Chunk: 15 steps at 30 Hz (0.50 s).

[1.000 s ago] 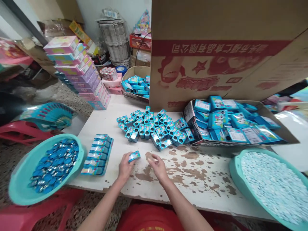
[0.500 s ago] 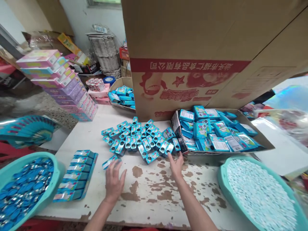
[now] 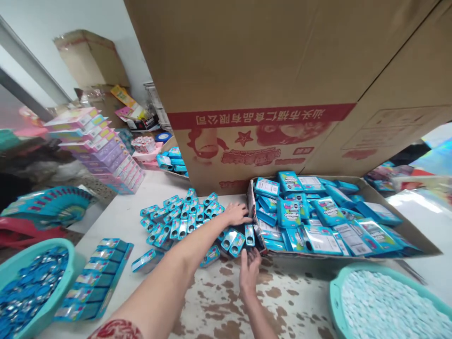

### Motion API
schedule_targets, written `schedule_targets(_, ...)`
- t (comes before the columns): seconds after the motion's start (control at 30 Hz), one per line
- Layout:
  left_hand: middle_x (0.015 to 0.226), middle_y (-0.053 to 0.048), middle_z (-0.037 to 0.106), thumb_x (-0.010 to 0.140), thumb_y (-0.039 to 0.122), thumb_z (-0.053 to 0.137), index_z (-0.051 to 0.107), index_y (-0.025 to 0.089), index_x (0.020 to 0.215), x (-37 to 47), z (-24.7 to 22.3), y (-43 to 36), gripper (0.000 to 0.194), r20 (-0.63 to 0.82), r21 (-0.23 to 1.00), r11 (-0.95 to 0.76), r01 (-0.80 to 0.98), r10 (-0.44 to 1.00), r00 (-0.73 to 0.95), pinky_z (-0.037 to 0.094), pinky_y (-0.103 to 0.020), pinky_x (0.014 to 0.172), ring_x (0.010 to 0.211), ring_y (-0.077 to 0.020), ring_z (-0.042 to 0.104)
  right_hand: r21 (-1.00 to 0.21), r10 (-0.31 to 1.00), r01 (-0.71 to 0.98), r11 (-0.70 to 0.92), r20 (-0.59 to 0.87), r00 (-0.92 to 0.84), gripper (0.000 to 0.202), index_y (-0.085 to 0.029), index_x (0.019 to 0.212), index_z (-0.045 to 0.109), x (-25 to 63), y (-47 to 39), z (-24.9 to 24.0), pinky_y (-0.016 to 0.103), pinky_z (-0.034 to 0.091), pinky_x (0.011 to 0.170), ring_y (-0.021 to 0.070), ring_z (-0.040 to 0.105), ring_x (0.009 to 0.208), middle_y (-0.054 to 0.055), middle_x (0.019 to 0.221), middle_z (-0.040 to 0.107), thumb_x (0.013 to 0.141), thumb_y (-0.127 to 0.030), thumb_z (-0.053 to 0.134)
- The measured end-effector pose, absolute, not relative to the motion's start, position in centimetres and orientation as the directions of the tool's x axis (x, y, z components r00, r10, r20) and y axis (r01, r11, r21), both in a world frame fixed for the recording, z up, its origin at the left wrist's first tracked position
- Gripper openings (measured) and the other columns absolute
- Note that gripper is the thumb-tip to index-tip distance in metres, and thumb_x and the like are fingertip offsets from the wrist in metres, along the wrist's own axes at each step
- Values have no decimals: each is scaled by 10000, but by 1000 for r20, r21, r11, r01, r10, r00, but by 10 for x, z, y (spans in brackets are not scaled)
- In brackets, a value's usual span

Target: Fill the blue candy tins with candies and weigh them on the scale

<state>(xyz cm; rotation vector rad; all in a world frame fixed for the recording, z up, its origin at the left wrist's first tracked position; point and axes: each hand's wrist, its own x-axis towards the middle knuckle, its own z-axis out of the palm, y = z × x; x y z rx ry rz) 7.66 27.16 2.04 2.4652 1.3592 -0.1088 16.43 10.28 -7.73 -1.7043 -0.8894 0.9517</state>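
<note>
In the head view, with twelve at the top, the person's left hand (image 3: 237, 214) is near the centre, just towards six o'clock, its forearm crossing low over a cluster of small blue packs (image 3: 182, 226) and hiding some of them. That hand is palm down at the cluster's far right edge, beside the left wall of a cardboard tray (image 3: 251, 200); whether its fingers pinch anything cannot be told. The right hand (image 3: 250, 273) is farther out, between five and six o'clock, with thumb and fingers apart at the cluster's near edge, just below an upright slim pack (image 3: 249, 234); contact there is unclear. The cluster itself fills about half past seven, near the centre, on a worn white table (image 3: 215, 296). One separate pack (image 3: 146, 260) lies tilted at its near left side. Farther out towards eight o'clock stands a row of blue packs (image 3: 88, 280), and beyond it a turquoise basin (image 3: 72, 263) of shiny blue pieces. Larger blue packets (image 3: 288, 214) heap up in the tray, between three and four. At four o'clock, near the corner, another turquoise basin (image 3: 334, 301) holds pale pieces. A big carton (image 3: 261, 56) rises at twelve, and stacked pink and purple boxes (image 3: 102, 150) stand at nine.
</note>
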Motion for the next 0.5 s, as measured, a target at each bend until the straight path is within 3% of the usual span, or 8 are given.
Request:
schedule_targets(0.1, 1100, -90, 566, 850, 580, 386, 607, 204, 1054, 70, 21, 271, 482, -223, 210, -535, 818, 789, 573, 391, -449, 895, 1032, -271, 504, -942, 879, 166, -293, -197, 434, 869, -65, 1292, 385, 164, 106, -78, 470, 392, 931, 320, 536, 1040, 220, 1165, 500, 731, -728, 388)
schedule_targets(0.23, 1106, -93, 553, 798, 612, 464, 538, 213, 1180, 59, 23, 274, 558, -221, 198, -553, 810, 779, 586, 394, -416, 889, 1057, -275, 487, -925, 876, 260, -279, -134, 464, 834, -88, 1246, 437, 160, 110, -82, 487, 328, 989, 352, 427, 1179, 224, 1235, 466, 713, -730, 427)
schedule_targets(0.33, 1085, -92, 537, 771, 617, 489, 600, 229, 1100, 53, 23, 283, 520, -244, 192, -571, 798, 760, 602, 415, -412, 851, 1037, -283, 497, -937, 889, 235, -258, -135, 438, 783, -116, 1267, 394, 160, 110, -88, 472, 281, 1036, 336, 376, 1249, 204, 1314, 436, 747, -701, 423)
schedule_targets(0.5, 1134, -84, 573, 830, 462, 434, 675, 220, 915, 52, 21, 299, 353, -331, 209, -624, 753, 679, 655, 406, -379, 867, 1034, -253, 539, -940, 906, 117, -320, -268, 328, 695, -173, 1278, 362, 165, 109, -95, 441, 336, 1003, 318, 441, 1205, 175, 1314, 454, 799, -675, 366)
